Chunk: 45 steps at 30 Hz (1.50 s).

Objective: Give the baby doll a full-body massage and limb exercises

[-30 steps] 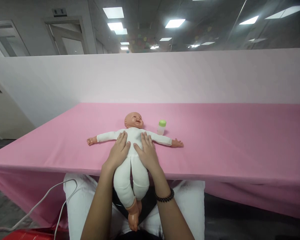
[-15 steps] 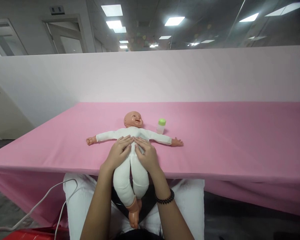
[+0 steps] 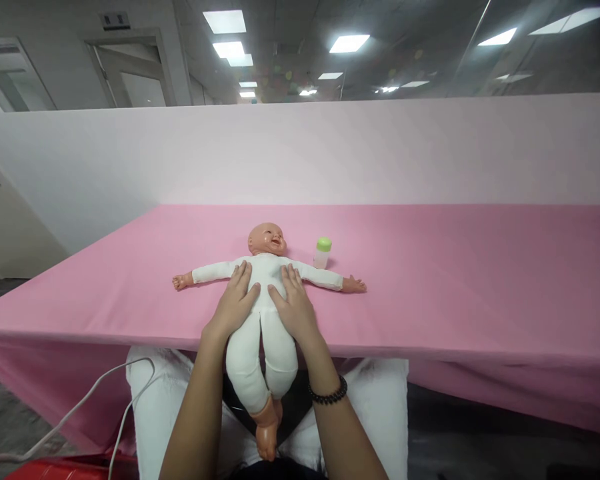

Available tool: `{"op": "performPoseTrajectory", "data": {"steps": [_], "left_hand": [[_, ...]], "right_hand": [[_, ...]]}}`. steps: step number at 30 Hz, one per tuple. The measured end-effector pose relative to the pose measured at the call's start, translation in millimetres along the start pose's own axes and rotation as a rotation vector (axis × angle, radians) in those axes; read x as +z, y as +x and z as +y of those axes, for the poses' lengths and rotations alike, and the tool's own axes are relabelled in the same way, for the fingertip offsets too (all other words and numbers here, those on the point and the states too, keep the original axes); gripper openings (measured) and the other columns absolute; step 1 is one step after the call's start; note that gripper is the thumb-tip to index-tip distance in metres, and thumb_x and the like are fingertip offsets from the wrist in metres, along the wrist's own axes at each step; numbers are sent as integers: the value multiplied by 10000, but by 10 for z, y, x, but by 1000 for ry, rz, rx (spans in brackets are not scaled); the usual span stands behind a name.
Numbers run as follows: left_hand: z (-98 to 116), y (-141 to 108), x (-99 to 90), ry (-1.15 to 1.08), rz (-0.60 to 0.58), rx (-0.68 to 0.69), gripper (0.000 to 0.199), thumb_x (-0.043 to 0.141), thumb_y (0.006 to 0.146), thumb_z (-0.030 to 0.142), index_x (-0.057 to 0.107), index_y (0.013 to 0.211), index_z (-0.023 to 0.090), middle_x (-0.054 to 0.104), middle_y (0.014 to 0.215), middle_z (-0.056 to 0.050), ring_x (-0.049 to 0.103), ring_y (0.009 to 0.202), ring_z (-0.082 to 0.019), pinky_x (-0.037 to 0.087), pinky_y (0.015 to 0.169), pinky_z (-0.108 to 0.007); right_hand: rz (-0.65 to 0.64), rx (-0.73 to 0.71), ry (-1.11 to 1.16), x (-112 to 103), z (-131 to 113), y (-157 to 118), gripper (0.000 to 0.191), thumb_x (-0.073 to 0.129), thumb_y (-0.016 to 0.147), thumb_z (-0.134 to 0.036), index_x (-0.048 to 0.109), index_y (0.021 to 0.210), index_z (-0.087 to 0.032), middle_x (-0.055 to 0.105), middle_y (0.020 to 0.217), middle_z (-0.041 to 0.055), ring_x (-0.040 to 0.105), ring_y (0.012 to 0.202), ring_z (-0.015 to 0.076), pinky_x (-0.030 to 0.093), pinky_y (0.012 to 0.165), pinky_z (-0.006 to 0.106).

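Observation:
A baby doll (image 3: 267, 283) with a white cloth body lies on its back on the pink-covered table, arms stretched out to both sides. Its head points away from me, and its legs hang over the near edge above my lap. My left hand (image 3: 236, 300) lies flat along the left side of the doll's torso, thumb angled inward. On the torso's right side rests my right hand (image 3: 294, 303), fingers extended toward the doll's shoulder. Both hands touch the cloth without gripping it. A small bottle with a green cap (image 3: 323, 253) stands beyond the doll's right-hand arm.
The pink tablecloth (image 3: 455, 280) drapes over the table's front edge. Behind it rises a low white partition (image 3: 330, 153). A pale cable (image 3: 80, 403) loops at the lower left, above a red object (image 3: 60, 469).
My hands have slid apart from the middle of the doll's torso to its two sides, fingers now pointing further up. The doll and bottle have stayed in place.

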<state>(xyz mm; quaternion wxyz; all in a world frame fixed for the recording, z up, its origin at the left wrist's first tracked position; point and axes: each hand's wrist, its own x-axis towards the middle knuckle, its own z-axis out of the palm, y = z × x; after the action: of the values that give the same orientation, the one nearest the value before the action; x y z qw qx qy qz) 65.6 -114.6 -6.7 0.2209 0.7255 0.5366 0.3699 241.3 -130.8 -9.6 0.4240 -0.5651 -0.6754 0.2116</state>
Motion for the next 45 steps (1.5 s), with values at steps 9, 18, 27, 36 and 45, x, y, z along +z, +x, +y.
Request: {"op": "performPoseTrajectory", "data": {"steps": [9, 18, 27, 36, 45], "left_hand": [[25, -28, -5, -116, 125, 327, 384, 479, 1012, 321, 709, 1297, 204, 668, 1386, -94, 538, 1406, -258, 331, 1251, -530], [36, -20, -46, -17, -22, 363, 445, 447, 1025, 324, 601, 1436, 253, 546, 1522, -58, 435, 1485, -241, 256, 1279, -544], [104, -36, -60, 89, -51, 134, 577, 440, 1026, 446, 439, 1561, 229, 274, 1691, -85, 161, 1595, -278, 170, 1286, -544], [37, -64, -21, -23, 60, -71, 738, 496, 992, 547, 366, 1586, 128, 248, 1683, -180, 217, 1575, -322, 224, 1280, -532], [57, -95, -13, -96, 201, 312, 348, 495, 988, 331, 745, 1193, 202, 728, 1291, -85, 612, 1327, -253, 417, 1208, -494]], "right_hand": [[374, -305, 85, 21, -39, -60, 298, 512, 938, -229, 787, 1028, -158, 786, 1072, 114, 725, 1051, 251, 563, 1008, 419], [9, -314, 24, -45, -38, -29, 437, 465, 993, -284, 666, 1374, -208, 632, 1435, 59, 509, 1429, 260, 346, 1233, 513], [-95, -90, -66, -76, -76, -17, 532, 432, 1029, -401, 486, 1542, -270, 265, 1690, 35, 180, 1594, 278, 187, 1283, 557], [132, -11, 63, -42, -60, -53, 542, 469, 986, -388, 596, 1433, -109, 526, 1536, 141, 429, 1482, 306, 338, 1238, 505], [263, -313, 215, -18, -108, -109, 299, 508, 949, -270, 799, 992, -213, 794, 1075, 82, 739, 1074, 239, 548, 1033, 391]]}}
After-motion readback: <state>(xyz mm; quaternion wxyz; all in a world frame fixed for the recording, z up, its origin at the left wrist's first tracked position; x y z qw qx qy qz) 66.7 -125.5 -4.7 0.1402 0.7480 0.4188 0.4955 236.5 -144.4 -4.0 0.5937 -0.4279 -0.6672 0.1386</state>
